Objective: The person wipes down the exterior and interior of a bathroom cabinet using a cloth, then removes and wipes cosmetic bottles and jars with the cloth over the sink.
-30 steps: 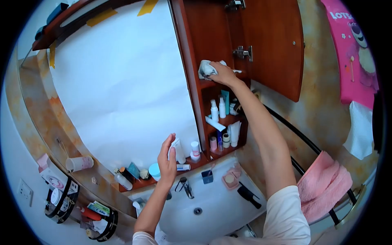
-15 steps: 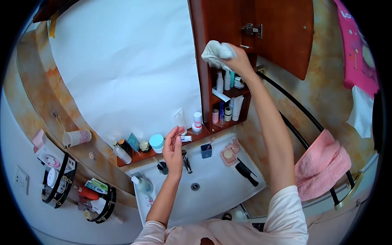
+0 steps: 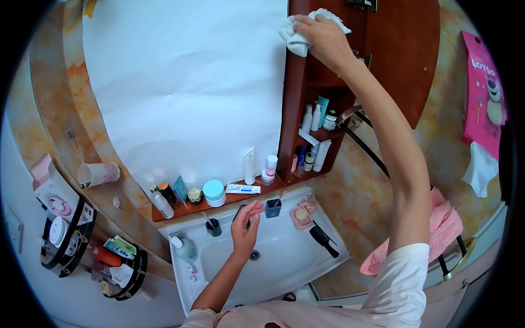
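Note:
High in the view, my right hand (image 3: pixel 326 41) grips a crumpled white cloth (image 3: pixel 296 42), pressed flat under the fingers against the upper part of the brown wooden cabinet (image 3: pixel 296 82). The cabinet door (image 3: pixel 404 60) stands swung out to the right of that arm. Over the white sink (image 3: pixel 284 262), my left hand (image 3: pixel 244 229) is raised with loosely bent fingers and holds nothing. It hides part of the tap behind it. Close by are a dark toothbrush cup (image 3: pixel 273 208) and a toothpaste tube (image 3: pixel 243 189) on the shelf.
Bottles and tubes (image 3: pixel 314 117) fill the lower cabinet shelves. A light blue jar (image 3: pixel 214 192) and other bottles line the ledge. A black-handled brush (image 3: pixel 324 242) and soap dish (image 3: pixel 301 217) lie on the sink. A pink towel (image 3: pixel 445 221) hangs on a rail at right.
My right hand has moved up with the cloth to a higher part of the cabinet. My left hand has come down from the ledge toward the basin. The view has shifted.

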### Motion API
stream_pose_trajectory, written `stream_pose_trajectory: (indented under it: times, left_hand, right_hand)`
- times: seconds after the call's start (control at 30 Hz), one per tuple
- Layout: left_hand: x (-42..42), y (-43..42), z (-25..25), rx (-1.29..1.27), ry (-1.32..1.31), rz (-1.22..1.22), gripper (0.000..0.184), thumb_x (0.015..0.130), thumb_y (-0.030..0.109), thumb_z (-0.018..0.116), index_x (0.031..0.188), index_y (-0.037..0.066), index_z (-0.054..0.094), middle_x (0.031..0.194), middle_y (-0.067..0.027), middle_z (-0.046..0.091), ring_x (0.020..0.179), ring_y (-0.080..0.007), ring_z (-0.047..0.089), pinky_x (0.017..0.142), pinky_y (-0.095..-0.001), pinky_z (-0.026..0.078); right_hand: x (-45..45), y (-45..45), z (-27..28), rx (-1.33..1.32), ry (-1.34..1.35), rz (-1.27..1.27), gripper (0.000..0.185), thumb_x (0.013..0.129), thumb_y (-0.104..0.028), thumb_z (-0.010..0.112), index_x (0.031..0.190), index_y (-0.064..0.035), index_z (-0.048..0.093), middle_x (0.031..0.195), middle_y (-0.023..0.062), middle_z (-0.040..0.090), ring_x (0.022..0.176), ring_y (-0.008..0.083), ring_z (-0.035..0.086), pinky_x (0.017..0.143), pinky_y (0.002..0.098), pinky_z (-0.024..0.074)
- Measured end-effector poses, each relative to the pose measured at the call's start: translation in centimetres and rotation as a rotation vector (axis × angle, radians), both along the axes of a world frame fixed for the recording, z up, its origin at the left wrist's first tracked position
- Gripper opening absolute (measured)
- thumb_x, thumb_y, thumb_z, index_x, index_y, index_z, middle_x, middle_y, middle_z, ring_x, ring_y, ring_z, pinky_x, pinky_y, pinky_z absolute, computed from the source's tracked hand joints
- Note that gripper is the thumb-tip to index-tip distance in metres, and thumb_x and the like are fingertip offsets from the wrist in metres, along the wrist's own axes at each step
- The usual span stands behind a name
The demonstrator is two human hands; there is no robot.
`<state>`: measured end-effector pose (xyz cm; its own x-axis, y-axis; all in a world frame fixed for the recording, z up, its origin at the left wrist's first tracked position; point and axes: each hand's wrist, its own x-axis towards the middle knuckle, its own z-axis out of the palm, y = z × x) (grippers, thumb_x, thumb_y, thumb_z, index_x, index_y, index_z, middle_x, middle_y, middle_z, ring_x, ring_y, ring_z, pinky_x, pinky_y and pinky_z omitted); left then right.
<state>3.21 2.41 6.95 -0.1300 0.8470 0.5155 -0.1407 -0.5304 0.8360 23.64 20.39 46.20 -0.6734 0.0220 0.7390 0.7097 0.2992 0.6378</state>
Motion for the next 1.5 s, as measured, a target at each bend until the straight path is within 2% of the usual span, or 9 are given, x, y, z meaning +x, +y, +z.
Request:
stream_pose_trajectory:
  times: [0.17,0.47,0.67,0.73,0.87,1.1,1.33,1.4,1.5]
  left_hand:
    - [-0.5,0.3,-1.5,-0.009,0.029,-0.003,0.033,0.095,0.001,0.053,0.127,-0.004,0.053,0.115,-0.0143,0.063,0.105,-0.0187,0.062,0.094,-0.0300,0.047]
    - [-3.9,-1.7,-2.1,-0.012,0.006,0.059,0.027,0.093,0.000,0.056,0.119,-0.002,0.060,0.104,-0.0114,0.068,0.094,-0.0155,0.065,0.083,-0.0269,0.050]
    - [-7.1,-2.4,-6.0,-0.161,-0.093,0.019,0.030,0.094,0.000,0.053,0.124,-0.003,0.054,0.109,-0.0111,0.066,0.099,-0.0159,0.063,0.091,-0.0283,0.047]
    - [-7.1,-2.8,-6.3,-0.215,-0.134,-0.078,0.041,0.093,0.000,0.055,0.133,0.000,0.047,0.121,-0.0129,0.060,0.107,-0.0179,0.060,0.094,-0.0300,0.046]
    - [-5.9,-3.4,-8.0,-0.250,-0.175,-0.232,0.075,0.085,0.004,0.064,0.149,0.006,0.025,0.146,-0.0117,0.037,0.131,-0.0231,0.040,0.105,-0.0346,0.037]
    - [-6.9,-8.8,-14.0,-0.943,-0.816,-0.289,0.069,0.093,0.033,0.065,0.146,0.006,0.030,0.139,-0.0091,0.044,0.129,-0.0200,0.042,0.105,-0.0348,0.036]
    - [-10.6,-15.9,-18.3,-0.978,-0.188,-0.210,0.059,0.093,0.031,0.064,0.140,0.003,0.041,0.128,-0.0059,0.054,0.115,-0.0164,0.052,0.095,-0.0332,0.045]
    - [-13.3,-17.5,-20.4,-0.848,0.117,-0.203,0.057,0.091,0.029,0.066,0.138,0.003,0.044,0.125,-0.0056,0.057,0.110,-0.0166,0.055,0.092,-0.0324,0.046]
    - [-17.5,-19.0,-23.6,-0.919,0.402,0.426,0.052,0.077,0.018,0.078,0.123,0.005,0.057,0.112,-0.0118,0.064,0.090,-0.0259,0.063,0.079,-0.0334,0.052]
  right_hand:
    - [-0.8,2.7,-3.7,-0.071,-0.127,-0.319,0.011,0.072,-0.010,0.067,0.083,-0.0080,0.066,0.092,0.0063,0.065,0.087,0.0248,0.063,0.066,0.0366,0.0532]
    - [-0.5,-0.6,-19.3,-0.670,-0.219,-0.284,0.014,0.069,-0.010,0.067,0.083,-0.0087,0.067,0.091,0.0097,0.065,0.088,0.0283,0.064,0.070,0.0390,0.0528]
    - [-2.0,-6.8,-24.4,-1.408,0.584,0.498,0.034,0.078,-0.008,0.070,0.111,-0.0037,0.063,0.096,0.0053,0.067,0.091,0.0138,0.062,0.083,0.0293,0.0487]
    - [-3.7,-9.6,-29.6,-1.734,1.156,0.593,0.040,0.084,-0.010,0.068,0.122,-0.0025,0.058,0.109,0.0051,0.065,0.098,0.0161,0.062,0.088,0.0302,0.0490]
    - [-8.4,-15.1,-39.1,-2.164,1.590,0.854,0.053,0.087,-0.010,0.067,0.134,0.0012,0.046,0.126,0.0100,0.058,0.113,0.0186,0.057,0.095,0.0326,0.0474]
    - [-13.9,-21.9,-49.0,-1.722,0.532,0.497,0.056,0.069,0.000,0.075,0.121,0.0009,0.052,0.142,0.0205,0.042,0.124,0.0353,0.050,0.100,0.0386,0.0427]
    - [-14.8,-24.7,-57.0,-2.222,0.799,0.463,0.047,0.075,-0.005,0.074,0.118,-0.0001,0.057,0.117,0.0147,0.063,0.105,0.0256,0.062,0.089,0.0346,0.0502]
    - [-14.6,-25.6,-60.1,-2.348,1.507,0.300,0.040,0.080,-0.008,0.072,0.118,-0.0013,0.059,0.108,0.0081,0.065,0.099,0.0210,0.062,0.088,0.0364,0.0512]
    - [-14.0,-25.1,-57.8,-2.454,2.077,0.299,0.040,0.084,-0.015,0.069,0.122,-0.0066,0.058,0.113,0.0068,0.063,0.105,0.0219,0.061,0.090,0.0400,0.0508]
